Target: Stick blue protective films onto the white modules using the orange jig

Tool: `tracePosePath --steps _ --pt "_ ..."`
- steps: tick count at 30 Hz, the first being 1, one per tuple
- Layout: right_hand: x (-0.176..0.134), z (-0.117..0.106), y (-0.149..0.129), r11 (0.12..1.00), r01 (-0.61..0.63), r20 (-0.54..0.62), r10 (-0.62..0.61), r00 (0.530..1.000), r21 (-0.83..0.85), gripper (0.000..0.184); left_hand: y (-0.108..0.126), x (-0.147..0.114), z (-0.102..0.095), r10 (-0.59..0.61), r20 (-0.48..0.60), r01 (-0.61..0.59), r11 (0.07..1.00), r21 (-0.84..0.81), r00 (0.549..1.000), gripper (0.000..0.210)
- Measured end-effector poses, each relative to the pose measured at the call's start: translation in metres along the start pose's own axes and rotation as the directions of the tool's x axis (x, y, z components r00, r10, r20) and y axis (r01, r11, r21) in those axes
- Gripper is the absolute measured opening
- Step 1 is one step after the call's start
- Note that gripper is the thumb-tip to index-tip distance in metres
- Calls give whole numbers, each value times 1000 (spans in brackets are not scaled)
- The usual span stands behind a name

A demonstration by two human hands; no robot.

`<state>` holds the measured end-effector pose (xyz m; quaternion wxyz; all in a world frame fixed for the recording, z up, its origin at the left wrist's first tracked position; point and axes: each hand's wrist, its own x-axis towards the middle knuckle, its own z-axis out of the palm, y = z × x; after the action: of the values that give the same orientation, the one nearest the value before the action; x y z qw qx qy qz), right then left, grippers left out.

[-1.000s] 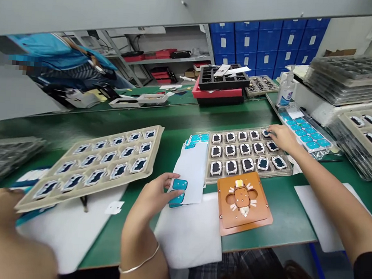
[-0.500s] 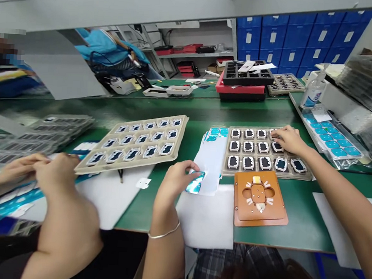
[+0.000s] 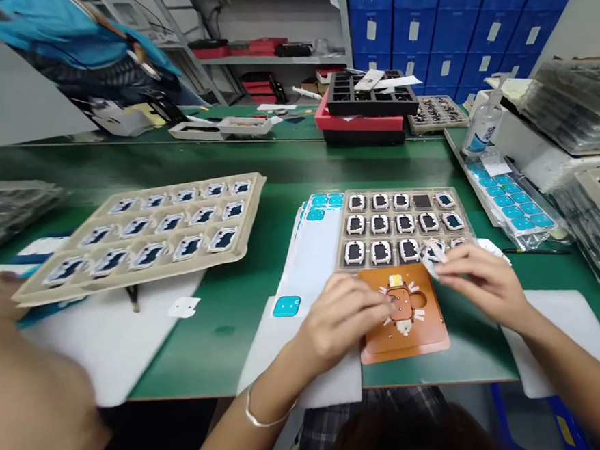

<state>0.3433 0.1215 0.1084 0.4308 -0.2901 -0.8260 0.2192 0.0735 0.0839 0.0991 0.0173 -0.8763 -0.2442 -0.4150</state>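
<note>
My right hand [image 3: 481, 279] pinches a small white watch-case-like frame [image 3: 433, 255], tilted over the front right corner of the clear tray [image 3: 346, 264]. Dark-faced white frames of the same sort fill most of that tray, and one pocket at the back lies bare. My left hand [image 3: 342, 317], a silver bangle at its wrist, reaches over the orange fixture [image 3: 409, 352]. Its fingers are closed together, tips at the left side of the fixture's middle recess; whatever they may hold is hidden. Beside that hand is a white backing sheet [image 3: 305, 263] with teal stickers.
Another person's blurred arm [image 3: 27, 377] is at left by a tilted beige tray [image 3: 241, 256] of similar frames. Red and black boxes [image 3: 358, 123] stand behind. At right are a pump bottle [image 3: 484, 128], bagged teal pieces [image 3: 511, 205] and stacked trays [image 3: 580, 107].
My right hand has come forward from the tray's back row with a frame, leaving a bare pocket. My left hand has left the teal sticker sheet and moved right onto the fixture. The view has shifted.
</note>
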Motion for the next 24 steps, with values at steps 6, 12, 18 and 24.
tracePosePath --steps 6,12,18,24 --pt "-13 10 -8 987 130 136 -142 981 92 25 6 5 15 15 206 -2 998 -63 978 37" --pt "-16 13 4 991 134 148 -133 980 0 14 -3 1 13 -74 260 120 978 -168 963 38" --pt "-17 16 8 995 98 150 -99 984 14 17 -9 -2 8 -31 347 45 998 -32 937 42" --pt "-15 8 17 1000 21 132 -20 991 -3 24 -8 -3 6 -45 303 50 999 -7 952 52"
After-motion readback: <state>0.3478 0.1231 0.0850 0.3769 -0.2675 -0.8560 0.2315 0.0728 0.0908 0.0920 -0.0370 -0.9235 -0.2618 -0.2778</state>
